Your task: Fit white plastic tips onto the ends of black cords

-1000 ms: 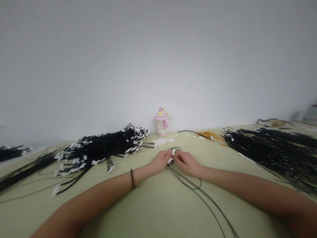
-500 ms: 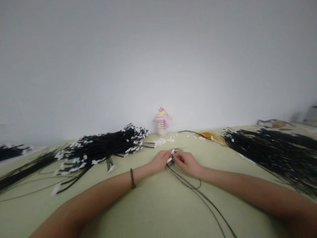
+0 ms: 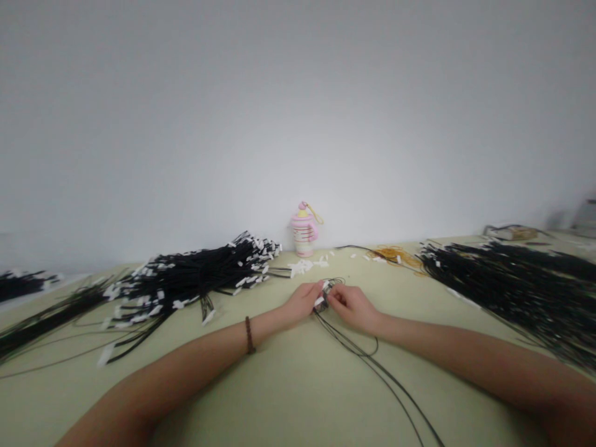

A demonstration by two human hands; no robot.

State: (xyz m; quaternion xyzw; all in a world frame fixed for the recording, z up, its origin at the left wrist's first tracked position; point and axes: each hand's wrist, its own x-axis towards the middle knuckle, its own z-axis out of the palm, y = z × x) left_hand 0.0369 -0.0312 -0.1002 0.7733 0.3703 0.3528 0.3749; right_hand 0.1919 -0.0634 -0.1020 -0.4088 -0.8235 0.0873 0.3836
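Observation:
At the middle of the table, my left hand is closed on a black cable with a white connector at its end. Close against it on the right, my right hand pinches thin dark wires at the same end. The fingertips of both hands nearly meet around the wires, so the exact grip is partly hidden. From the hands the cable trails down to the lower right, with a small loop below my right wrist.
A pile of black cables with white connectors lies at left, and another spread of black cables at right. Behind my hands are loose white connectors, a pink-and-white cup by the wall, and yellow rubber bands.

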